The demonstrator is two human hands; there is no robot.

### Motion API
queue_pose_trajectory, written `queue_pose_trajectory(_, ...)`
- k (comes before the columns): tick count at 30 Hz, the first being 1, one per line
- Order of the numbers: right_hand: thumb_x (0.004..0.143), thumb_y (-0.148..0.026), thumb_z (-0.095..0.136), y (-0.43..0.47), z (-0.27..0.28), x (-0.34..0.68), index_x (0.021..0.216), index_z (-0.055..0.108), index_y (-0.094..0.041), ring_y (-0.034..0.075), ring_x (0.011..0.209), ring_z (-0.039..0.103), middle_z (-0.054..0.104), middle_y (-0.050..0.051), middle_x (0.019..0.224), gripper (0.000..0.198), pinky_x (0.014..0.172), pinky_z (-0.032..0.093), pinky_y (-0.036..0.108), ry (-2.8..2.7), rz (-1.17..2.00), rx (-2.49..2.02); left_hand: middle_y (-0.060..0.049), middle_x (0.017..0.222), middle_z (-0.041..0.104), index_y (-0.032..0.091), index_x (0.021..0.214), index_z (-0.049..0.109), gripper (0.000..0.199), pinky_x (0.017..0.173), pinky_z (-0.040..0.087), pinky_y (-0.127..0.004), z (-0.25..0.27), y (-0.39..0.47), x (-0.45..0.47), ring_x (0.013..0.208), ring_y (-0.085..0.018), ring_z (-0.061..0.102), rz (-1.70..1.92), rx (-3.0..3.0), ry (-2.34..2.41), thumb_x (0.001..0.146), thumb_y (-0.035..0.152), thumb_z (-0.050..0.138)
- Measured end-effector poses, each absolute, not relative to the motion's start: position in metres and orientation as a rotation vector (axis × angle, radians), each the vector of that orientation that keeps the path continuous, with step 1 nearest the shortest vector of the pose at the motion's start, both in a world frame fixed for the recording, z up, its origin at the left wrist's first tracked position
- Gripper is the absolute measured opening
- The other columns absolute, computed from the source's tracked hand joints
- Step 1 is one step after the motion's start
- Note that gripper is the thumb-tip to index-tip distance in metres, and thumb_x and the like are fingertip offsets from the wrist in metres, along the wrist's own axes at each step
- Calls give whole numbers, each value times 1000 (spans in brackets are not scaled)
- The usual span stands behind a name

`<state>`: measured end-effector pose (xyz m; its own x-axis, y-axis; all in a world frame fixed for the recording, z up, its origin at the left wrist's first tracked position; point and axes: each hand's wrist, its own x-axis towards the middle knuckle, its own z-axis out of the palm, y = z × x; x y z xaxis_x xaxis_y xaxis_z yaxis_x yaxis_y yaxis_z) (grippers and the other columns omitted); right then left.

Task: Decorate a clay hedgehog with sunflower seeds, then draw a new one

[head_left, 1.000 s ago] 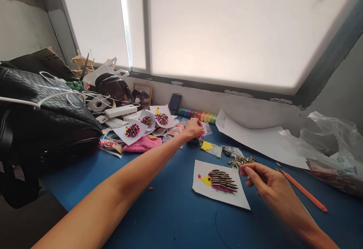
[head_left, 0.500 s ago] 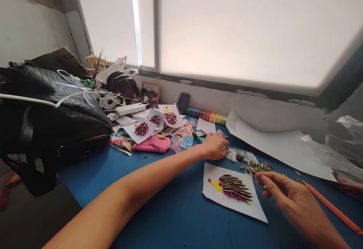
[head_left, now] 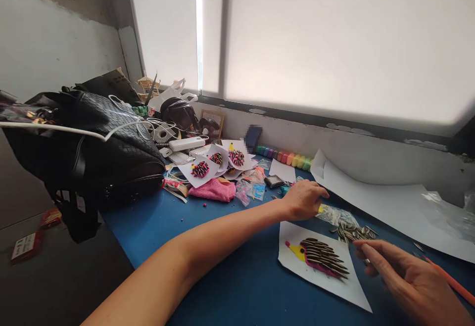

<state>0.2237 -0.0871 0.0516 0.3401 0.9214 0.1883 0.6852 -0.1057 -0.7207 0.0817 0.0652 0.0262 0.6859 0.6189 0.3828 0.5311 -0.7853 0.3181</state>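
My left hand [head_left: 303, 200] reaches across the blue table, palm down, its index finger stretched out to the right. Its other fingers are partly hidden. Beneath its fingertips lies a clear plastic bag [head_left: 339, 215]; whether they touch it I cannot tell. My right hand [head_left: 404, 271] has thumb and forefinger close together around a small greyish piece, too unclear to name. Close to its fingertips is a pile of striped sunflower seeds [head_left: 358, 233]. Between my arms, a white paper [head_left: 297, 268] bears a hedgehog picture [head_left: 322, 256] with yellow face, pink body and overlapping seed spines.
Three more hedgehog papers [head_left: 202, 169] lie at the back by a pink cloth [head_left: 212, 190]. A black bag [head_left: 122, 153] takes up the left side. Coloured clay tubs [head_left: 287, 157] line the wall. An orange stick [head_left: 454, 282] and a large white sheet [head_left: 378, 207] are at right.
The view has turned left, so everything appears farther right. My left hand has shifted slightly rightward over the plastic bag, its index finger straighter. My right hand stays beside the hedgehog paper.
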Motion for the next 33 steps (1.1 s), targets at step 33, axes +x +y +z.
queue_pose_trajectory(33,61,-61,62,-97,56,210,62,68,-23,23,58,63,73,8,71,38,53,45,33,-1443,525,-1759,-7,86,70,9,90,63,8,67,54,-24,93,68,9,73,-13,67,505,2105,987,86,14,59)
